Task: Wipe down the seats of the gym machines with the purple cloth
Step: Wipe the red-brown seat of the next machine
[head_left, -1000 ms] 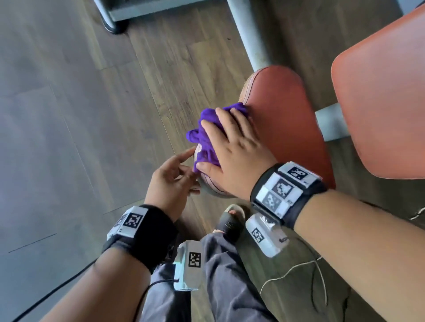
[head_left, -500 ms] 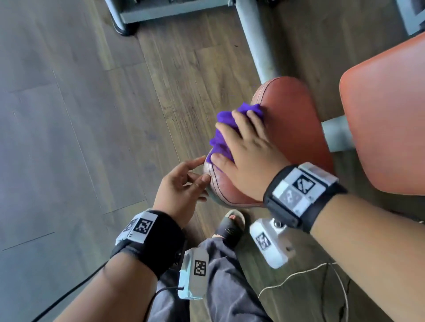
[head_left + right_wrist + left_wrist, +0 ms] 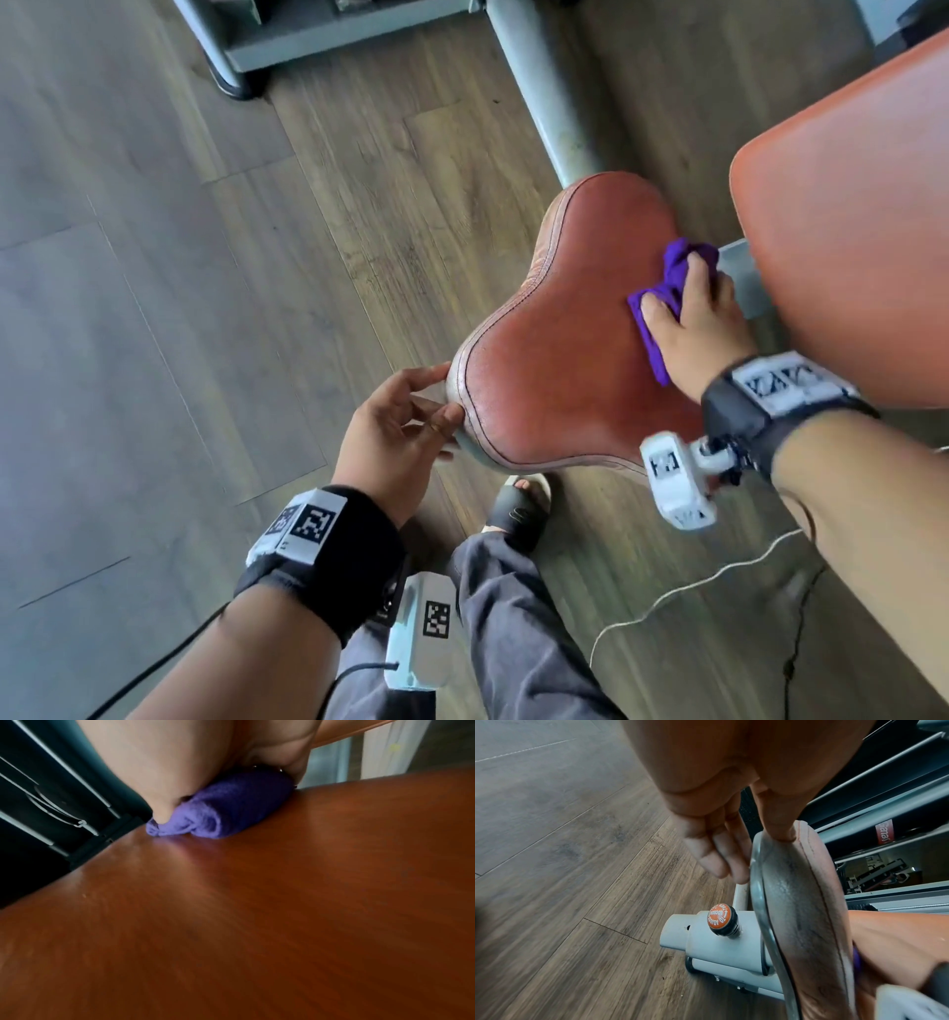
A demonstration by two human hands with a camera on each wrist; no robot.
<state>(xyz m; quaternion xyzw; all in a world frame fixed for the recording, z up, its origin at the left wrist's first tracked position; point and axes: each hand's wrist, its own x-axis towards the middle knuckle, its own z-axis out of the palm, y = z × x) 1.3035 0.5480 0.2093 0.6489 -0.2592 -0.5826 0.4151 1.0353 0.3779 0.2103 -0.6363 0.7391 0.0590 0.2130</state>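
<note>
A reddish-brown padded seat (image 3: 554,360) sits on a grey frame at the middle of the head view. My right hand (image 3: 683,298) grips the bunched purple cloth (image 3: 667,288) and presses it onto the seat's far right part, close to the backrest pad. The right wrist view shows the cloth (image 3: 231,809) rolled under my palm and thumb on the seat (image 3: 257,902). My left hand (image 3: 445,391) holds the seat's near left edge. In the left wrist view the thumb lies on the seat's rim (image 3: 795,902) and the fingers (image 3: 718,862) curl beside the metal plate below.
A large orange backrest pad (image 3: 847,231) stands right of the seat. A grey post (image 3: 544,103) runs away from the seat across the wood floor. An orange adjust knob (image 3: 720,920) sticks out under the seat. My sandalled foot (image 3: 518,509) and loose cables (image 3: 693,580) are below.
My right hand has slid the cloth from the seat's near left edge across to its far right part. The left hand has stayed at the near left edge.
</note>
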